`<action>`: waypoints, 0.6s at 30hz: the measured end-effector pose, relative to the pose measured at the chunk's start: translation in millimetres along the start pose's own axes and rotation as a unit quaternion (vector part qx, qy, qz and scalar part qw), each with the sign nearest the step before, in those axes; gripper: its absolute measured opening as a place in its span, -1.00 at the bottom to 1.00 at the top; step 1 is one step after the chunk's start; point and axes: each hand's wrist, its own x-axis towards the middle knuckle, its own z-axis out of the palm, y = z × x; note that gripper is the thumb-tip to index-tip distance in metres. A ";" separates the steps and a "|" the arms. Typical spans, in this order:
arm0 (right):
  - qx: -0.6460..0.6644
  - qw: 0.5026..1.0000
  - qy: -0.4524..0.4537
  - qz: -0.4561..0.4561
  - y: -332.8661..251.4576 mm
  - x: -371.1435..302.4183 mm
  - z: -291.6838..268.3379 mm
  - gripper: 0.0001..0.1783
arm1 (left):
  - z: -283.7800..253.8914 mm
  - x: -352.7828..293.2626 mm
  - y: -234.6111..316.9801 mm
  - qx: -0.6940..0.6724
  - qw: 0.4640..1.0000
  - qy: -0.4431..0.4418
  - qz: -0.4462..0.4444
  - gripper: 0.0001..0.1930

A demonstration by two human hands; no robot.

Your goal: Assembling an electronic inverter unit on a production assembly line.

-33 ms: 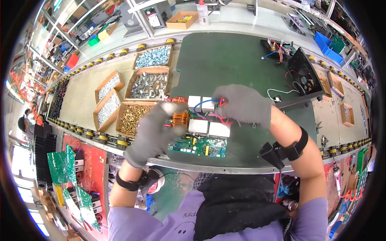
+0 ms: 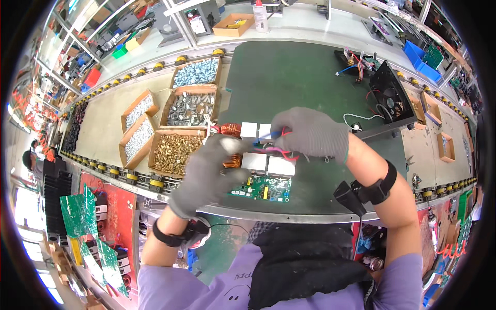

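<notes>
The circuit board (image 2: 262, 188) lies flat on the dark green mat (image 2: 299, 77) at the near edge of the counter (image 2: 103, 129), green with white blocks (image 2: 268, 165) standing on it and copper coils (image 2: 232, 160) at its left end; it sits square in front of the person, seemingly so both hands can reach over it from either side. The left hand (image 2: 206, 175), in a grey glove, is closed around the copper coil at the board's left end, as if steadying it; the right hand (image 2: 312, 134), also gloved, is pinched shut on a bunch of red and blue wires (image 2: 281, 142) just above the white blocks, holding them up off the board. The two hands are close together but not touching.

Left of the mat stand open cardboard boxes, side by side within arm's reach; the nearest box (image 2: 175, 150) holds brass-coloured screws; the one behind it (image 2: 192, 107) holds larger grey metal fittings; the farthest (image 2: 197, 72) holds small silvery screws; two narrower boxes (image 2: 137, 126) to the left hold pale small parts I cannot tell apart. Far on the right side of the mat rests a black fan unit (image 2: 390, 98) with loose wires; a white bottle (image 2: 261, 15) and a shallow cardboard tray (image 2: 233, 25) sit on the far shelf. Below the counter's left edge, more green boards (image 2: 77, 212) stand stacked on red racks.
</notes>
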 end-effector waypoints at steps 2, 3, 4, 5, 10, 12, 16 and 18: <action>0.082 0.995 -0.052 -0.027 -4.2 -0.7 -8.1 -0.67 | 23.0 0.5 0.4 0.157 0.978 0.038 0.129 -0.42; 0.132 0.989 -0.049 -0.040 -7.1 -4.6 -12.7 -0.71 | 31.0 -0.6 2.3 0.182 0.974 0.036 0.130 -0.37; 0.164 0.985 -0.039 -0.021 -11.4 -7.7 -16.2 -0.73 | 36.0 -0.2 4.1 0.210 0.968 0.038 0.132 -0.32; 0.205 0.979 -0.002 -0.023 -16.3 -11.2 -16.9 -0.71 | 37.8 2.6 4.5 0.214 0.969 0.027 0.120 -0.29; 0.341 0.932 0.049 -0.107 -17.8 -50.3 -40.5 -0.72 | 15.3 15.1 1.7 0.128 0.981 0.036 0.141 -0.32; 0.395 0.890 0.094 -0.205 -17.4 -56.0 -48.8 -0.72 | 2.8 15.5 1.9 0.103 0.986 0.045 0.127 -0.26; 0.248 0.816 0.396 -0.341 -22.0 -83.9 -83.6 -0.51 | -19.9 22.6 8.9 0.007 0.998 -0.044 0.048 -0.24; 0.177 0.857 0.429 -0.225 -23.0 -104.1 -86.9 -0.44 | -29.8 36.1 13.7 0.001 0.992 -0.089 0.085 -0.26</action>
